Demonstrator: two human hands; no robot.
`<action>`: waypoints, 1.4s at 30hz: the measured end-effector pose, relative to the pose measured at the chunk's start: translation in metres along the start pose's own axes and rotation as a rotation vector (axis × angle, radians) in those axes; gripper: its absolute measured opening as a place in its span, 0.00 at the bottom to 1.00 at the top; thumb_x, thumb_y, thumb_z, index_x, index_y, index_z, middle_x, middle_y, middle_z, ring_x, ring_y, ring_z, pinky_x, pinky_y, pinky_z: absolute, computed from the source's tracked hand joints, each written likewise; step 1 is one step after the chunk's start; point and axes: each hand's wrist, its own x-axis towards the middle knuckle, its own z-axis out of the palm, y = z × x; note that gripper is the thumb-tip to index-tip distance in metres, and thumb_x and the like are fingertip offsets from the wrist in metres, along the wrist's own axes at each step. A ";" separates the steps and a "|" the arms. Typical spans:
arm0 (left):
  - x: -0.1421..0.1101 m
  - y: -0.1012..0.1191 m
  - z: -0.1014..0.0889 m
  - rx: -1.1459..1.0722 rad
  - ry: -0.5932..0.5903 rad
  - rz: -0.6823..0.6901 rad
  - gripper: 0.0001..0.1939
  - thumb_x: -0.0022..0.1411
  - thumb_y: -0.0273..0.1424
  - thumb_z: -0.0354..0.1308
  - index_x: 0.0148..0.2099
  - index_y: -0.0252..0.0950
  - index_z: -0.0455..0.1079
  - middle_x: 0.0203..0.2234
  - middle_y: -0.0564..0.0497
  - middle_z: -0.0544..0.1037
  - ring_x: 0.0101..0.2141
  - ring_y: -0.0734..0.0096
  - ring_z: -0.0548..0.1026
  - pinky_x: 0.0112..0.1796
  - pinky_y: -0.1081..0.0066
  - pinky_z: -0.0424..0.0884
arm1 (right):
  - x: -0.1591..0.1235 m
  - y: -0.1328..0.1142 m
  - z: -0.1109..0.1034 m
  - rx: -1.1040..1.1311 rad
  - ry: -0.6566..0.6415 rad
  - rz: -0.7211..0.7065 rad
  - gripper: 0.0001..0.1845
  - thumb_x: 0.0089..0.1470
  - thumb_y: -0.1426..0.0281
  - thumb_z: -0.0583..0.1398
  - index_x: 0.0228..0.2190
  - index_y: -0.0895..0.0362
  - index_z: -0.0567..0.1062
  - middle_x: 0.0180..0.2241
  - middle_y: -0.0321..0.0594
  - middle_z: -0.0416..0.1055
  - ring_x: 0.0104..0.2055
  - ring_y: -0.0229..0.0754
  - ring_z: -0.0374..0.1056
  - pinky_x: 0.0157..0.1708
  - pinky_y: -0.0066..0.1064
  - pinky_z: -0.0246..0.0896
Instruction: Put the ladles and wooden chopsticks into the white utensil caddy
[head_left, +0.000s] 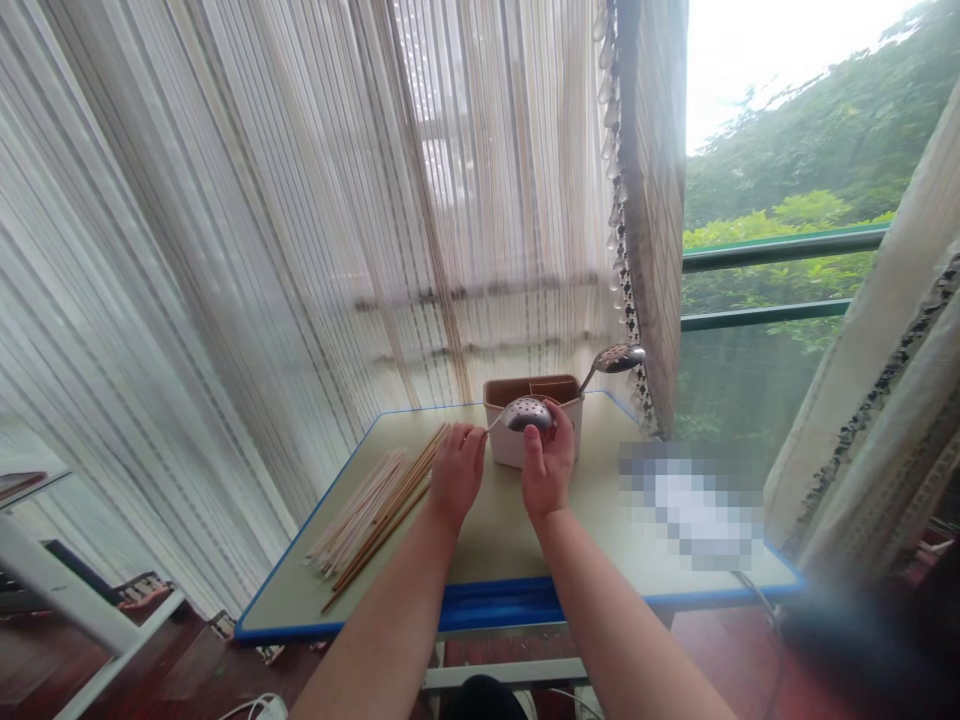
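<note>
A metal slotted spoon [527, 412] with a perforated bowl is held between my two hands, in front of the utensil holder. My left hand [457, 468] is closed around its thin handle. On the other side, the fingers and thumb of my right hand [550, 462] grip the edge of the bowl. Just behind stands the white utensil holder [506, 453] with a brown rim and an inner divider. A second slotted spoon [619, 358] leans out of its right side, bowl upward. Left of my left hand lie brown chopsticks [390, 515] beside several paler wrapped ones [349, 515].
The pale table [502, 545] has a blue edge. A pixelated pale object [694, 505] with a cable rests at its right. Striped curtains [300, 250] hang behind, and a window with green rails [787, 245] is at the right. A white metal frame [82, 590] stands at left.
</note>
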 end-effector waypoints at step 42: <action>-0.001 -0.005 0.022 -0.168 0.207 -0.198 0.03 0.62 0.31 0.52 0.38 0.37 0.64 0.33 0.48 0.71 0.37 0.67 0.71 0.42 0.64 0.68 | 0.131 -0.069 0.014 0.088 -0.934 0.621 0.19 0.35 0.77 0.65 0.34 0.59 0.72 0.25 0.37 0.74 0.27 0.39 0.72 0.25 0.30 0.69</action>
